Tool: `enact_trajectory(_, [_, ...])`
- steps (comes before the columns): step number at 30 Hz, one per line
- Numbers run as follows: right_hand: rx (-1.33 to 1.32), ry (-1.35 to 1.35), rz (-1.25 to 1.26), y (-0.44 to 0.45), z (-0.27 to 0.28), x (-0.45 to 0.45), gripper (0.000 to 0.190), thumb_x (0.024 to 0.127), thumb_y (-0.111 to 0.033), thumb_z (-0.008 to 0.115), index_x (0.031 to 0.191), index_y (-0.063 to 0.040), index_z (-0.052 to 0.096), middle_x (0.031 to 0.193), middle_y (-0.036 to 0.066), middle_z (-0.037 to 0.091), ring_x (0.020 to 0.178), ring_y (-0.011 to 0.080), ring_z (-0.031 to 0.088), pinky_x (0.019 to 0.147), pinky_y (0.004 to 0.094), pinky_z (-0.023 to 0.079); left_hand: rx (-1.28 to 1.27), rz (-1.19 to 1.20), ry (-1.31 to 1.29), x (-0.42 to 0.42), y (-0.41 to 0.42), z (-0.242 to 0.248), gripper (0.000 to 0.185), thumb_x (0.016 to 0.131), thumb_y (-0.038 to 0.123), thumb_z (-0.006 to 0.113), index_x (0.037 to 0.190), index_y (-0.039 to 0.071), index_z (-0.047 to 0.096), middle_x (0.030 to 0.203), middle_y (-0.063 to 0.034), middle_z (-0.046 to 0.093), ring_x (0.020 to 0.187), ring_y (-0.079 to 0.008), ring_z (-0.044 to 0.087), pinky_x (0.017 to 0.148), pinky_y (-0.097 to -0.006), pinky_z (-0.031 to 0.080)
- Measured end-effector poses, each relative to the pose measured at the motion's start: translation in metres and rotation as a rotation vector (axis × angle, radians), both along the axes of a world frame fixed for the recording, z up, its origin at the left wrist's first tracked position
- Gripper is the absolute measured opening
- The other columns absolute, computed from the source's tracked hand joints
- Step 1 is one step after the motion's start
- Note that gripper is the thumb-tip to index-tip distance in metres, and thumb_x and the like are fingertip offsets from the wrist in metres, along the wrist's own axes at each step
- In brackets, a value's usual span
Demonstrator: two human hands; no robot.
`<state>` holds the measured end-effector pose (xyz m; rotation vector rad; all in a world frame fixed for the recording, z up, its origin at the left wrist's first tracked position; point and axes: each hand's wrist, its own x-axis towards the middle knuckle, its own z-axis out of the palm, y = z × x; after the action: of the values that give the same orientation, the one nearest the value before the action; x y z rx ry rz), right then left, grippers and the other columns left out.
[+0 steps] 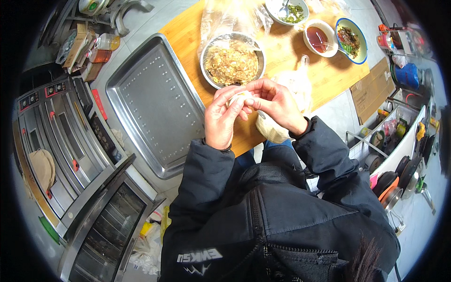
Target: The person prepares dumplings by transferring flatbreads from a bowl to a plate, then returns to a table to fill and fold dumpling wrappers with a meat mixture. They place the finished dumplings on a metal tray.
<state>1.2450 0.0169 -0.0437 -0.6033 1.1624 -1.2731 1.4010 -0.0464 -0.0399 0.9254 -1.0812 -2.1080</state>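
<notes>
Over the near edge of the wooden table, my left hand cups a small dumpling wrapper with a bit of filling showing. The thumb and fingers of my right hand pinch the wrapper's right edge. Just beyond them stands a metal bowl heaped with minced filling; clear plastic film lies over its far side. Below my right hand is a pale, layered bundle, partly hidden, too unclear to name. A plastic bag with pale contents lies beyond that hand.
A large metal tray adjoins the left side of the wooden table. At the back right stand a bowl of chopped greens, a bowl of reddish liquid and a blue-rimmed bowl. A metal oven is far left.
</notes>
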Motion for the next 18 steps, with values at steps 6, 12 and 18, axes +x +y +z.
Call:
enact_trajectory(6, [-0.025,0.041,-0.064,0.001,0.003,0.005,0.018,0.089,-0.008,0.067,0.102,0.002,0.060,0.093,0.005,0.065,0.084,0.0095,0.061,0.076,0.0240,0.050,-0.064,0.040,-0.007,-0.003,0.005,0.002,0.026,0.094,0.006,0.055,0.118,-0.003,0.058,0.101,-0.0081,0.060,0.077,-0.0129,0.058,0.065,-0.0234,0.047])
enact_trajectory(12, [-0.124,0.313,-0.088,0.002,0.005,0.006,0.011,0.087,-0.005,0.067,0.094,0.002,0.062,0.087,0.005,0.064,0.082,0.0094,0.061,0.073,0.0234,0.051,-0.087,0.060,-0.015,-0.004,0.007,0.003,0.026,0.094,0.006,0.056,0.118,-0.004,0.057,0.102,-0.0093,0.063,0.079,-0.0130,0.059,0.068,-0.0240,0.048])
enact_trajectory(18, [-0.105,0.296,-0.128,0.000,0.010,0.007,0.013,0.086,-0.007,0.068,0.097,0.000,0.065,0.086,0.006,0.064,0.079,0.0132,0.063,0.069,0.0260,0.051,-0.112,0.141,-0.077,-0.005,0.014,0.006,0.024,0.094,0.003,0.057,0.116,-0.005,0.059,0.108,-0.0121,0.064,0.087,-0.0150,0.063,0.074,-0.0259,0.053])
